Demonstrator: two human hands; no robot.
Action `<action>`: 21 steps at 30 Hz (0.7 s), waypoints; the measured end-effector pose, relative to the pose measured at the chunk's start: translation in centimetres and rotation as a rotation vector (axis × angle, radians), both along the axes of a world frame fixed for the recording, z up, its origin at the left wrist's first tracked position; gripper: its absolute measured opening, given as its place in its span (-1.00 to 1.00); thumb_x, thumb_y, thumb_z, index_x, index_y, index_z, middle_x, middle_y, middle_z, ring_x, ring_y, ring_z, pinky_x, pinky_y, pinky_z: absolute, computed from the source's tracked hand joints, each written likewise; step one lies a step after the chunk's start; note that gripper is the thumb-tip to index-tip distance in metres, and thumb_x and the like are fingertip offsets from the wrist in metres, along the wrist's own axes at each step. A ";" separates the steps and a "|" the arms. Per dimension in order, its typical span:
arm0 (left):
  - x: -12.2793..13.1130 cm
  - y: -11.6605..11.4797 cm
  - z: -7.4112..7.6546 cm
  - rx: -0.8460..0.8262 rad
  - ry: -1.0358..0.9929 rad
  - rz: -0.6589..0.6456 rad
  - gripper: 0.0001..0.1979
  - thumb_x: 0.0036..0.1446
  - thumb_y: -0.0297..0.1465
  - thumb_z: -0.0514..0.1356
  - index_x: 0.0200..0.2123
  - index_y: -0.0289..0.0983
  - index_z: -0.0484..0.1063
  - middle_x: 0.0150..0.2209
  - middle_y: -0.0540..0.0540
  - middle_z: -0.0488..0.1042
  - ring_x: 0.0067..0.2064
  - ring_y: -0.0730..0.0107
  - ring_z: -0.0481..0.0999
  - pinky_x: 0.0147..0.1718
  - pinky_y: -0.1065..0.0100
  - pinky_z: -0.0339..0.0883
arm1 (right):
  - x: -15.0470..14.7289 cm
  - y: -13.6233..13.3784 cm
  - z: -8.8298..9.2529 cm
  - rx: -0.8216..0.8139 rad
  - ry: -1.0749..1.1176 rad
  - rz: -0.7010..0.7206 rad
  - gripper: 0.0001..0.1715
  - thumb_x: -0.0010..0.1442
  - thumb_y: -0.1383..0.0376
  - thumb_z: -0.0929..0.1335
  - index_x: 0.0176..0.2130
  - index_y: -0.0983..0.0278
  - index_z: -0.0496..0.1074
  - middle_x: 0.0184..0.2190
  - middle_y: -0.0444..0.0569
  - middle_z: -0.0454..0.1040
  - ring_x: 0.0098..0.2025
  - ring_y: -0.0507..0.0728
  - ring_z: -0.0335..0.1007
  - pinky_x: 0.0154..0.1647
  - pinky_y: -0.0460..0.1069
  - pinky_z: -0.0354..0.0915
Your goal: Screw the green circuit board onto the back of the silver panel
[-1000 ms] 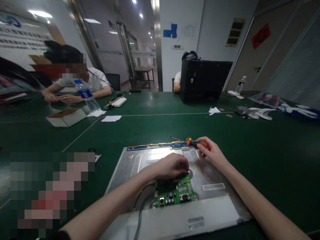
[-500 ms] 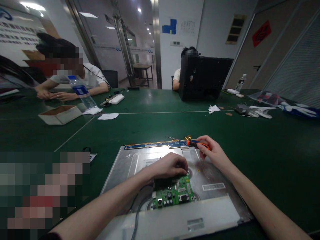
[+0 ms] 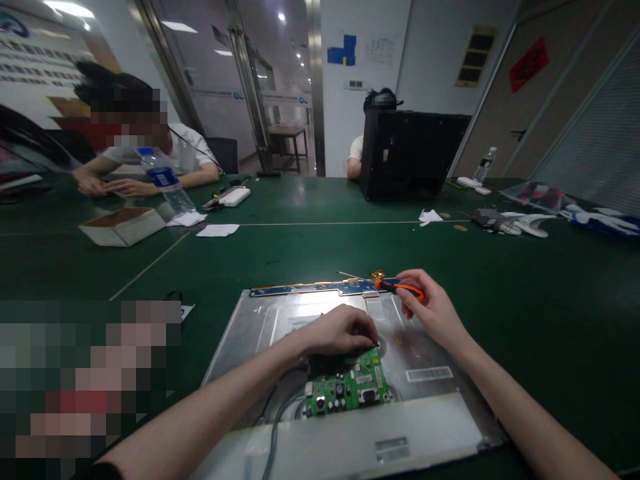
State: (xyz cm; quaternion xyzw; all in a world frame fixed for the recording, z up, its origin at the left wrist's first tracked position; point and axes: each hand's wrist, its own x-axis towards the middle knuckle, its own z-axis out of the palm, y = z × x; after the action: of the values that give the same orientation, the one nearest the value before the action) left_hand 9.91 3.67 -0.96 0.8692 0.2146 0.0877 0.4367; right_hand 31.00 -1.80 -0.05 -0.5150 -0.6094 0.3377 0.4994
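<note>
My right hand (image 3: 430, 303) grips a screwdriver (image 3: 406, 291) by its orange and black handle, the thin shaft pointing left above a blue circuit strip (image 3: 310, 289). Beneath both hands lies a metal display panel (image 3: 430, 403), back side up. My left hand (image 3: 345, 328) is closed at the upper right corner of a green circuit board (image 3: 345, 387), thumb and fingers pinched together. Whatever sits between those fingertips is too small or hidden to make out. A grey cable (image 3: 275, 433) runs down from beside the board over the panel's pale lower strip.
Across the green table (image 3: 320, 247) are a black computer case (image 3: 415, 157), a leaning water bottle (image 3: 165, 180), an open white box (image 3: 123, 227) and paper scraps (image 3: 217, 230). Gloves (image 3: 525, 223) lie far right. Two people sit opposite. A pixelated area covers the lower left.
The screwdriver has turned slightly in my right hand, showing more of its handle. My left hand stays at the board's corner. The view has shifted a little.
</note>
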 end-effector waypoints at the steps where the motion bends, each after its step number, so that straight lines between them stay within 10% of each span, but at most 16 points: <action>1: 0.0 0.0 0.0 0.000 -0.005 0.002 -0.89 0.10 -0.55 0.26 -0.29 -0.30 0.56 -0.34 -0.04 0.57 -0.31 0.38 0.50 -0.30 0.44 0.30 | -0.1 -0.1 0.0 0.028 -0.018 -0.023 -0.68 0.21 0.10 0.34 -0.11 0.21 0.30 -0.40 -0.13 0.43 -0.54 0.01 0.33 -0.54 -0.07 0.28; 15: 0.1 0.0 -0.3 -0.024 -0.058 0.008 -0.94 0.12 -0.48 0.28 -0.31 -0.28 0.58 -0.35 -0.03 0.57 -0.31 0.41 0.50 -0.30 0.47 0.30 | -1.3 -0.1 5.5 0.380 -0.070 -0.277 -0.70 0.16 0.09 0.39 -0.16 0.20 0.38 -0.31 -0.06 0.46 -0.41 0.07 0.42 -0.47 -0.04 0.38; 21: 0.1 0.0 -0.3 -0.012 -0.062 0.007 -0.92 0.12 -0.50 0.28 -0.30 -0.29 0.58 -0.35 -0.03 0.57 -0.31 0.41 0.50 -0.30 0.47 0.30 | -2.6 -1.0 2.3 0.541 -0.152 -0.268 -0.66 0.28 0.28 0.29 0.04 0.12 0.17 -0.13 -0.01 0.47 -0.21 0.12 0.49 -0.24 0.04 0.43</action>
State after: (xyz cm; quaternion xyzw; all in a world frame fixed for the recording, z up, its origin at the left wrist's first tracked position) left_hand 10.04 3.63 -1.22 0.8627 0.2047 0.1150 0.4479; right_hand 28.39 -2.84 2.24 -0.4629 -0.6395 0.0551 0.6113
